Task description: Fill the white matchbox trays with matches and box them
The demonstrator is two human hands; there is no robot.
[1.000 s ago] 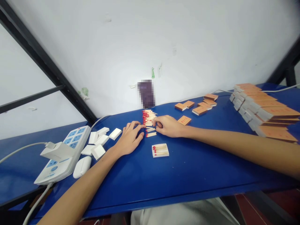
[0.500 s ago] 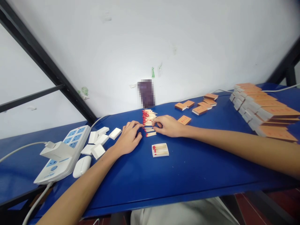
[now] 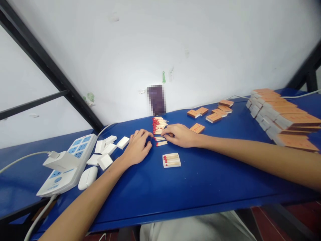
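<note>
A pile of red-tipped matches (image 3: 158, 124) lies near the wall, with a few separated matches (image 3: 162, 144) in front of it. My left hand (image 3: 138, 147) rests on the table at the red-headed side, thumb and index finger apart, index tip close to the match heads. From the other side, my right hand (image 3: 181, 135) reaches in with its index fingertip at the bare match ends; its thumb is bent below, and I see nothing held. Closer to me sits a white matchbox tray (image 3: 172, 166) with several matches inside.
White empty trays (image 3: 105, 162), an earphone case (image 3: 87, 178) and a power strip (image 3: 84, 160) with a plugged-in charger are at left. Loose orange matchboxes (image 3: 213, 117) lie at the back right. Stacked matchboxes (image 3: 293, 110) stand at far right on the blue table (image 3: 200, 187).
My right index fingertip has shifted slightly left along the separated matches. My left hand has barely moved, and the tray stays in place.
</note>
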